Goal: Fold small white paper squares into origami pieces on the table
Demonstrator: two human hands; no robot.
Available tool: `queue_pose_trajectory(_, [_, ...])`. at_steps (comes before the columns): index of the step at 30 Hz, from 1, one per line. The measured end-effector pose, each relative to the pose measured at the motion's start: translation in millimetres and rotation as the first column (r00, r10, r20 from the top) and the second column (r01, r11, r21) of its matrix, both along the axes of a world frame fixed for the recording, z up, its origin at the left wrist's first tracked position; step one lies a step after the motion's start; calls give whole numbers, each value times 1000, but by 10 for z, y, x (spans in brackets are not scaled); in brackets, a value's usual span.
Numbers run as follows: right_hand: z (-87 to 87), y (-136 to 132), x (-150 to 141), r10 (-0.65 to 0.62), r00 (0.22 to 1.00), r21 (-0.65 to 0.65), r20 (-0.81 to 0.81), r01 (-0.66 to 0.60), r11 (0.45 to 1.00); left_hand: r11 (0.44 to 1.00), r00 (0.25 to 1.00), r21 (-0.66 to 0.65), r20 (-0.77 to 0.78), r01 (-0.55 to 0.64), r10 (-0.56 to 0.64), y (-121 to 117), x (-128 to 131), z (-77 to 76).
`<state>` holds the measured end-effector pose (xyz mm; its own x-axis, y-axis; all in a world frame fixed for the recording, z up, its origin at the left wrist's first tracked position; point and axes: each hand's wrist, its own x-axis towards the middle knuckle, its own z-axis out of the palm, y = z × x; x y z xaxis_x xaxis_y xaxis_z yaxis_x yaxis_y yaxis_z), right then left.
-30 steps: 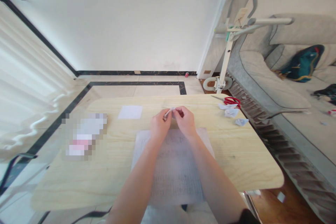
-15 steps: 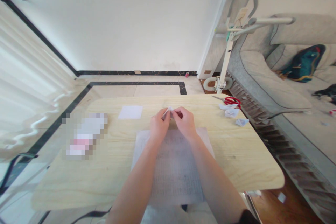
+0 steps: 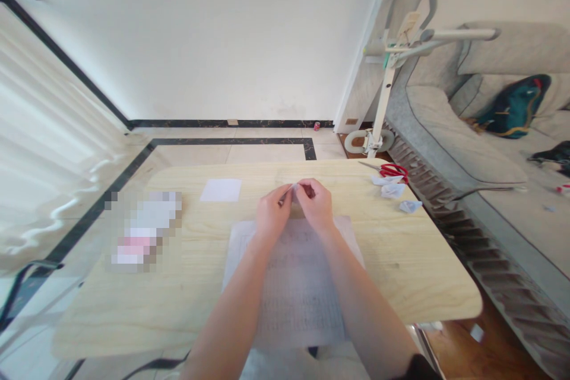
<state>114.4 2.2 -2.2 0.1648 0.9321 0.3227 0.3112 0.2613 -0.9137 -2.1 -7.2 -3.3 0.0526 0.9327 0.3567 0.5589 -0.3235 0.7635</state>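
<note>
Both hands meet above the far half of the table, fingertips pinched together. My left hand (image 3: 272,209) and my right hand (image 3: 315,200) grip a small piece of folded white paper (image 3: 294,186) between them; most of it is hidden by the fingers. Beneath my forearms lies a large printed sheet (image 3: 303,285). Left of my hands a square of white paper (image 3: 221,190) rests flat. At the far right, red-handled scissors (image 3: 393,173) lie beside several folded white paper pieces (image 3: 393,190).
The light wooden table (image 3: 187,297) has rounded corners. A blurred-out item (image 3: 146,225) lies on its left side. Beyond the right edge stand a white exercise frame (image 3: 385,95) and a grey sofa (image 3: 481,136) with a dark teal bag (image 3: 516,107). A white curtain (image 3: 48,130) hangs at left.
My fingers have drawn closer together around the folded paper, and less of it shows now. The things on the table have stayed in place.
</note>
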Motion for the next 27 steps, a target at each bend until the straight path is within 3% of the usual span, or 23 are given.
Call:
queue_pose_trajectory(15, [-41,31,17,43,995,-41,-94,-47,998,999,999,44,54,-5,3,-2,2,-7])
queue_pose_trajectory(27, [-57,56,35,42,993,-59,-110,-49,997,1000,998,3,54,23,-23,0,-13,-44])
